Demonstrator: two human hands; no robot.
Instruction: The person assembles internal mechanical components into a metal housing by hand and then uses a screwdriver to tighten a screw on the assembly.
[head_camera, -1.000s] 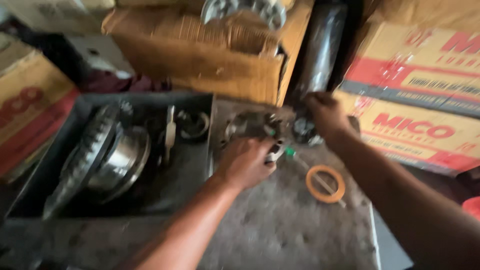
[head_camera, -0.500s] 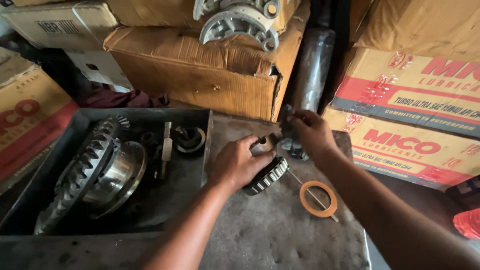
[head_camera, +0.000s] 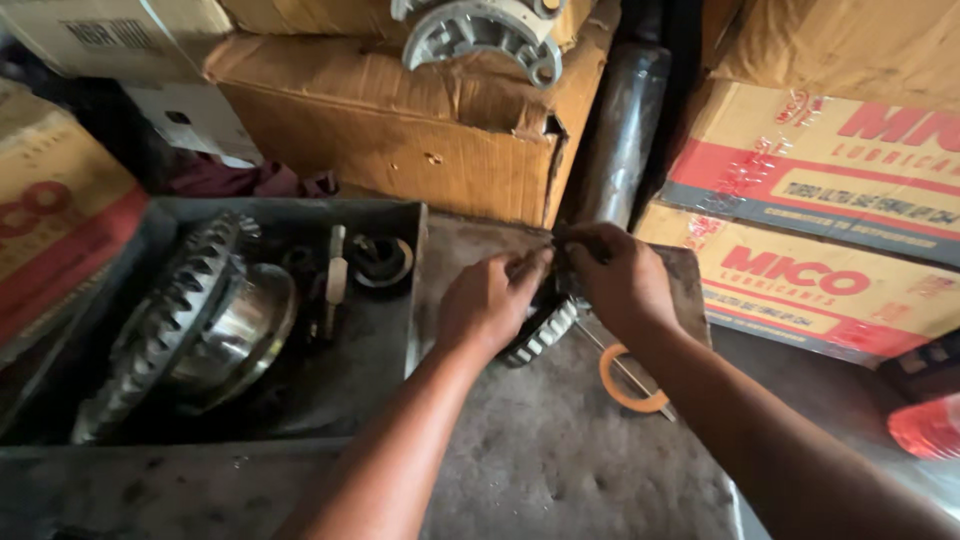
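Note:
My left hand (head_camera: 490, 298) and my right hand (head_camera: 615, 275) meet over a small toothed gear part (head_camera: 540, 332) on the grey worktop (head_camera: 560, 450). Both hands close on the dark part; only its toothed lower edge shows under my fingers. An orange ring (head_camera: 628, 378) lies on the worktop just below my right wrist, with a thin metal rod (head_camera: 625, 370) across it.
A dark metal tray (head_camera: 390, 300) at left holds a large ring gear (head_camera: 165, 325), a shiny hub (head_camera: 235, 335) and a bearing (head_camera: 380, 260). Cardboard boxes (head_camera: 400, 130) stand behind and at right (head_camera: 830, 220). A black cylinder (head_camera: 620, 130) leans between them. A red object (head_camera: 925, 425) sits at far right.
My hands have come together on the gear part, the right hand moving left onto it. The camera has shifted slightly closer.

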